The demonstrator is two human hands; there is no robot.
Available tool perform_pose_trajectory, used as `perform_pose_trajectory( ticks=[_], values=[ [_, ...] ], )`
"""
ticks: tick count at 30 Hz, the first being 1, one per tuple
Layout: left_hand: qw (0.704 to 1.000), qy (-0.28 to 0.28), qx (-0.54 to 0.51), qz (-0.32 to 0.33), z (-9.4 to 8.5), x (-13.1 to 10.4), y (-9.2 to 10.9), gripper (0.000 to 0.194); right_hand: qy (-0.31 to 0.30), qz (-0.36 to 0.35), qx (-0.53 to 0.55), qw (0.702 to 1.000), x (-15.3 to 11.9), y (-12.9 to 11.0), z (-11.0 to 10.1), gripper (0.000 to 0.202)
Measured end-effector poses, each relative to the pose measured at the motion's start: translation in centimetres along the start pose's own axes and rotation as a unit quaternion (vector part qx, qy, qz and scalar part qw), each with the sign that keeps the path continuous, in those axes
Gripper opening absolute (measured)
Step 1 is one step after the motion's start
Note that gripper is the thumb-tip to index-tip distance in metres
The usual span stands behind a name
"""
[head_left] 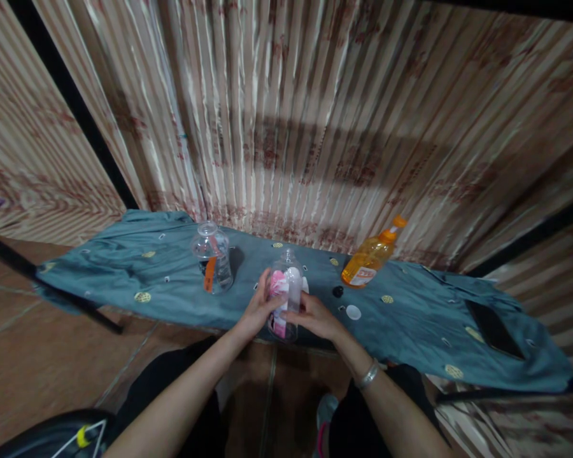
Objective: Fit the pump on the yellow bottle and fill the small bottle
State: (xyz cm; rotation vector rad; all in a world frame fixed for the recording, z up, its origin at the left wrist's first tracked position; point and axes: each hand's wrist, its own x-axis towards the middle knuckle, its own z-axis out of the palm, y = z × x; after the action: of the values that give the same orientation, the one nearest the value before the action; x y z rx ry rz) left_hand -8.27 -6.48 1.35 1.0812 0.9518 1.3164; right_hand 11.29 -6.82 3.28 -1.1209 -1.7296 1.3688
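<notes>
Left hand: fingers wrapped around one side of the pink-labelled bottle
Right hand: fingers gripping the opposite side
Held at: near edge of the cloth-covered table, between clear jar and orange bottle
Near orange bottle: small black piece, white disc
Toward right end: dark phone, lying flat
Right wrist: silvery bracelet

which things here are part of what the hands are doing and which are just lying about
In use:
- pink-labelled bottle, between left hand and right hand

Apart, seemingly unused:
- clear bottle
- orange bottle
- white disc and black piece, though either might belong
- phone
</notes>
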Motion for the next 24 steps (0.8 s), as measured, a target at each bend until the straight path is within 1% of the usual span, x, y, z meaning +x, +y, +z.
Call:
perform_pose_trajectory(
  ticks=[2, 3, 5, 8, 11, 13, 15, 16, 17, 18, 19, 20, 22, 24],
  values=[
    [0.999, 0.033, -0.003, 0.004, -0.9, 0.4, 0.6, 0.079, 0.022, 0.008, 0.004, 1.000, 0.3, -0.1, -1.4, 0.062],
    [0.999, 0.049, 0.000, 0.008, -1.5, 0.6, 1.1, 0.070, 0.048, 0.007, 0.005, 0.999, 0.4, -0.2, -2.3, 0.060],
    [0.998, 0.065, 0.008, 0.014, -3.0, 1.0, 2.3, 0.051, 0.109, -0.002, 0.028, 0.994, 0.8, -0.2, -4.0, 0.060],
    [0.996, 0.087, 0.024, 0.028, -5.3, 1.1, 4.2, 0.050, 0.178, -0.007, 0.049, 0.983, 1.5, 0.0, -6.1, 0.061],
    [0.990, 0.129, 0.046, 0.037, -8.0, 0.5, 5.8, 0.048, 0.214, -0.010, 0.048, 0.976, 2.1, 0.2, -7.0, 0.061],
    [0.983, 0.172, 0.054, 0.040, -10.0, 0.0, 6.5, 0.046, 0.223, -0.014, 0.042, 0.974, 2.3, 0.2, -7.1, 0.061],
    [0.971, 0.230, 0.056, 0.044, -11.9, -0.5, 7.1, 0.039, 0.228, -0.015, 0.038, 0.973, 2.5, 0.1, -7.1, 0.062],
    [0.962, 0.263, 0.056, 0.048, -12.8, -0.6, 7.3, 0.040, 0.231, -0.016, 0.038, 0.972, 2.6, 0.1, -7.0, 0.062],
    [0.952, 0.296, 0.057, 0.052, -13.5, -0.5, 7.3, 0.051, 0.233, -0.017, 0.036, 0.972, 2.7, 0.0, -6.9, 0.062],
    [0.942, 0.327, 0.059, 0.054, -14.0, -0.4, 7.2, 0.071, 0.235, -0.019, 0.034, 0.971, 2.8, 0.0, -6.8, 0.062],
    [0.933, 0.352, 0.063, 0.050, -14.3, -0.1, 6.9, 0.090, 0.235, -0.021, 0.031, 0.971, 3.0, 0.0, -6.7, 0.061],
    [0.928, 0.365, 0.068, 0.041, -14.4, 0.2, 6.4, 0.104, 0.232, -0.022, 0.027, 0.972, 3.1, 0.0, -6.5, 0.061],
    [0.927, 0.368, 0.077, 0.016, -13.9, 1.2, 5.1, 0.118, 0.223, -0.020, 0.021, 0.974, 3.3, 0.1, -6.2, 0.060],
    [0.933, 0.351, 0.083, -0.002, -12.9, 2.2, 3.4, 0.124, 0.217, -0.015, 0.021, 0.976, 3.6, 0.2, -5.9, 0.060]
  ],
)
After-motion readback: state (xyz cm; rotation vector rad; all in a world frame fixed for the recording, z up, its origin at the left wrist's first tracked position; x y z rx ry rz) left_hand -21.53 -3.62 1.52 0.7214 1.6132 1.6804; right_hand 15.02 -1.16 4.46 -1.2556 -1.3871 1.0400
